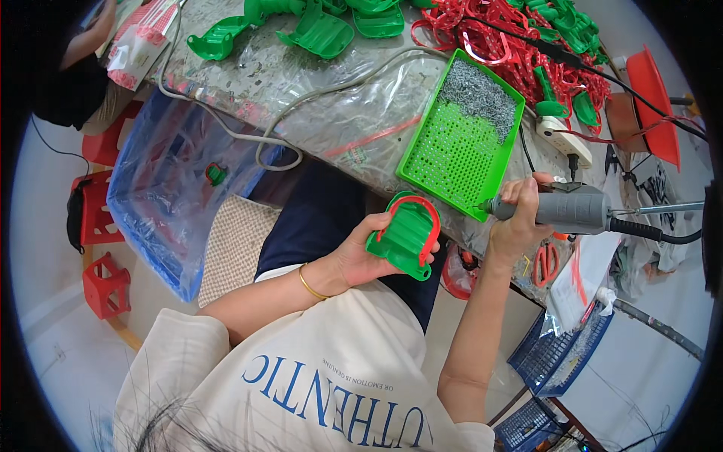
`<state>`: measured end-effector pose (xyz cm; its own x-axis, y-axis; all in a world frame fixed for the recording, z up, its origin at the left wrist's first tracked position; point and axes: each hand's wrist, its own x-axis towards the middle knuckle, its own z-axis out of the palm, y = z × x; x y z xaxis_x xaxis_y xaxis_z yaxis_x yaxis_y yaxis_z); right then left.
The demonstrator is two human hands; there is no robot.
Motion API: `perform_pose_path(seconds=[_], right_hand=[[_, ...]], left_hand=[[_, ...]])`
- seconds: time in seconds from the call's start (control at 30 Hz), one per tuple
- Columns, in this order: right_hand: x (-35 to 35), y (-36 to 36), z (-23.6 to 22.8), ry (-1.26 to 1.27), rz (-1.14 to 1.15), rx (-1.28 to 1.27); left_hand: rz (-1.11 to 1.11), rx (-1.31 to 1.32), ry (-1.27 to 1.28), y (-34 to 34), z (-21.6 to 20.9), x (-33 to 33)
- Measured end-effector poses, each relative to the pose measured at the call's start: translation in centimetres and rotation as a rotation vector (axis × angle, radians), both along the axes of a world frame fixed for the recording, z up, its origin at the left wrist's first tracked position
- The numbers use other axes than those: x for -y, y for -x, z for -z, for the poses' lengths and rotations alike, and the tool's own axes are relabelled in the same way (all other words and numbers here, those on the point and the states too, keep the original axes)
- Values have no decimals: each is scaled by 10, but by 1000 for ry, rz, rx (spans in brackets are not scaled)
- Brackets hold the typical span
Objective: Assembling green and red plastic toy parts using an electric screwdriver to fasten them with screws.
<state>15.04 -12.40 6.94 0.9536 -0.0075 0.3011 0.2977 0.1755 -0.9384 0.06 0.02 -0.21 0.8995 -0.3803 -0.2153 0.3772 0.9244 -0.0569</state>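
My left hand (352, 255) is closed on a green plastic scoop-shaped part (409, 239), its hollow side facing up. A red plastic strip (435, 222) curves around the part's upper and right edge. My right hand (520, 209) is wrapped around a grey electric screwdriver (578, 209) with a black cord. Its tip points left, at the near corner of a green perforated tray (449, 154). Small silver screws (482, 92) are heaped at the tray's far end; whether one sits on the tip is too small to tell.
Green plastic parts (320, 34) and a pile of red strips (489, 45) lie on the far table. A grey cable (301, 98) crosses the plastic sheet. Left stands a blue lined bin (162, 173). A power strip (565, 142) and red scissors (546, 264) lie right.
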Motion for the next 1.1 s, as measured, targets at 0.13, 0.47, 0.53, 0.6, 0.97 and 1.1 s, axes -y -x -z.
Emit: perform_pose_path(seconds=[0.13,0.47,0.53,0.6,0.97,1.1], right_hand=[[-1,1,0,-9,-1,4],[-3,1,0,6,44,20],[1,1,-4,-48,7,26],[-1,7,-19,-62,13,53],[-19,69,-49,-150,-289,-81],[-21,79,-46,-114,-331,-87]], left_hand=[[-20,43,99,1,4,-1],[-28,35,29,2,-1,-3],[-39,32,24,2,-2,-3],[-37,26,-24,0,-3,-1],[-83,48,1,4,-1,-2],[-97,66,-4,5,-3,-3]])
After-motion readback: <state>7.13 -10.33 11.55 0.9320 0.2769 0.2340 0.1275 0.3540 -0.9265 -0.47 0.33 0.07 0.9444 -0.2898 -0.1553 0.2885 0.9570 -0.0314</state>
